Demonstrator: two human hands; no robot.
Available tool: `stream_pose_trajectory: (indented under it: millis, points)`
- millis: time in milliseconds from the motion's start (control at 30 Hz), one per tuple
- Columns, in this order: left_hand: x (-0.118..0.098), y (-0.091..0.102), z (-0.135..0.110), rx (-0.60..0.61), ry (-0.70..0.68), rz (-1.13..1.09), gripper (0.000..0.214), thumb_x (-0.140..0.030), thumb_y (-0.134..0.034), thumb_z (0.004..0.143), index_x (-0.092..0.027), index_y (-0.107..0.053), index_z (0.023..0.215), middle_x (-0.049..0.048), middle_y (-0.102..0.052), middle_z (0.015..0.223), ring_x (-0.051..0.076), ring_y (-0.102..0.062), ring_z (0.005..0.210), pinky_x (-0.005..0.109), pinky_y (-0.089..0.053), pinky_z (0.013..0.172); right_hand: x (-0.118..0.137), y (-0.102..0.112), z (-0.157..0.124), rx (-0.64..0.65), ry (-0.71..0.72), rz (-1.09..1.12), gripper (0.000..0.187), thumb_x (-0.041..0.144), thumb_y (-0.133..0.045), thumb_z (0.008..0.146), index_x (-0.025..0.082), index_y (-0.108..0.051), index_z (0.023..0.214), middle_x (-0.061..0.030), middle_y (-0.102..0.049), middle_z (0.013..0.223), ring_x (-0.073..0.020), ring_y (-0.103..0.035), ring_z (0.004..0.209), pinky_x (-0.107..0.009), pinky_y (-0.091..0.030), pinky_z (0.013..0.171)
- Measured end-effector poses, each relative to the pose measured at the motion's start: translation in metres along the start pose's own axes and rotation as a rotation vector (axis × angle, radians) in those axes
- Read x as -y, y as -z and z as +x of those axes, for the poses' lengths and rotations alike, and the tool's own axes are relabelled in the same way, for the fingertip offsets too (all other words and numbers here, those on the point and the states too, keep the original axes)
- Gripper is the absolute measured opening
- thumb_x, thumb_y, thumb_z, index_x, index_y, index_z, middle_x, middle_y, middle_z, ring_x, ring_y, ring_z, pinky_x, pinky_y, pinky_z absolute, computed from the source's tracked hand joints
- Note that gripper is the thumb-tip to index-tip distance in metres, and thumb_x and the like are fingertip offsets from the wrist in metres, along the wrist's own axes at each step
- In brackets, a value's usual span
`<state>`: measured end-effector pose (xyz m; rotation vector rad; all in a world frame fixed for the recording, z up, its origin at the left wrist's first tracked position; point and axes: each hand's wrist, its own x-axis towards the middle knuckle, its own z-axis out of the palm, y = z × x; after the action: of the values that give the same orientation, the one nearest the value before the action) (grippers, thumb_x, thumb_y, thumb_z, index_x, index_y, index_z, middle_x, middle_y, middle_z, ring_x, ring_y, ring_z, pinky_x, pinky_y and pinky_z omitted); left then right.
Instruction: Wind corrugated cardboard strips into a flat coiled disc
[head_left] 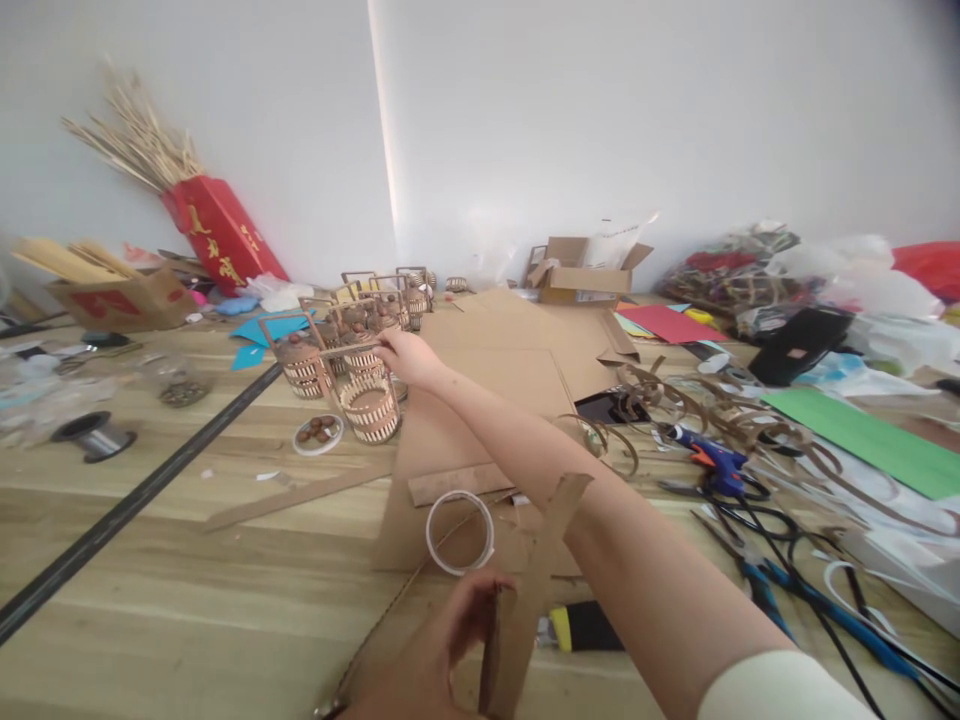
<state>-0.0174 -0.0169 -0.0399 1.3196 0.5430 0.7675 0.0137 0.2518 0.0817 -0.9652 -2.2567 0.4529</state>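
Note:
My right hand (pixel 405 357) reaches far forward, fingers pinched on the cardboard handle of a small slatted basket (pixel 369 405). Several similar little baskets (pixel 304 362) stand in a cluster just behind it, some holding brown nuts. My left hand (pixel 442 645) is low in the foreground, fingers closed around a long cardboard strip (pixel 541 570) that stands tilted upward. A roll of clear tape (pixel 459 532) lies on a cardboard sheet (pixel 480 400) between the two hands.
A small white lid with nuts (pixel 318 433) lies left of the baskets. To the right are curled cardboard strips (pixel 697 395), a blue glue gun (pixel 709 457), scissors (pixel 731 505), coloured paper (pixel 862 435) and a yellow-black knife (pixel 581 628). An open box (pixel 581 270) and a red bag (pixel 221 232) stand by the wall.

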Motion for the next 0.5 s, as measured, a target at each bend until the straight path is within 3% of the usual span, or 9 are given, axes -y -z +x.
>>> stream_pose_trajectory:
  millis: [133,300,400,500]
  points:
    - [-0.010,-0.004,-0.002,-0.001,0.018,0.014,0.072,-0.044,-0.085,0.067,-0.023,-0.050,0.126,0.0098,-0.056,0.121,0.029,-0.056,0.112,0.041,-0.039,0.100,-0.001,0.028,-0.017,-0.064,-0.008,0.045,0.012,0.019,-0.049,0.096,0.015,-0.060,0.096,-0.0018,-0.068,0.078,-0.0146,-0.064,0.070,-0.025,-0.048,0.072]
    - [-0.014,-0.007,-0.006,0.032,0.069,0.076,0.073,-0.030,-0.084,0.068,-0.023,-0.047,0.131,0.0083,-0.057,0.121,0.029,-0.054,0.119,0.042,-0.036,0.106,-0.015,0.091,-0.061,-0.204,-0.019,0.037,0.010,0.019,-0.047,0.095,0.018,-0.056,0.090,-0.0001,-0.065,0.076,-0.0139,-0.063,0.067,-0.026,-0.047,0.072]
    - [-0.011,-0.007,-0.009,0.046,0.045,0.068,0.078,-0.034,-0.086,0.066,-0.023,-0.046,0.133,0.0098,-0.056,0.126,0.031,-0.050,0.125,0.044,-0.034,0.107,-0.031,0.121,-0.097,-0.248,-0.042,0.002,0.012,0.023,-0.051,0.093,0.019,-0.054,0.082,0.0015,-0.062,0.068,-0.0147,-0.062,0.064,-0.027,-0.046,0.071]
    - [-0.009,-0.006,-0.010,0.051,0.041,0.096,0.081,-0.043,-0.086,0.066,-0.025,-0.045,0.134,0.0101,-0.054,0.129,0.032,-0.050,0.123,0.045,-0.035,0.105,-0.047,0.135,-0.130,-0.264,-0.083,-0.020,0.011,0.023,-0.053,0.091,0.020,-0.054,0.080,0.0019,-0.062,0.066,-0.0152,-0.063,0.062,-0.028,-0.045,0.068]
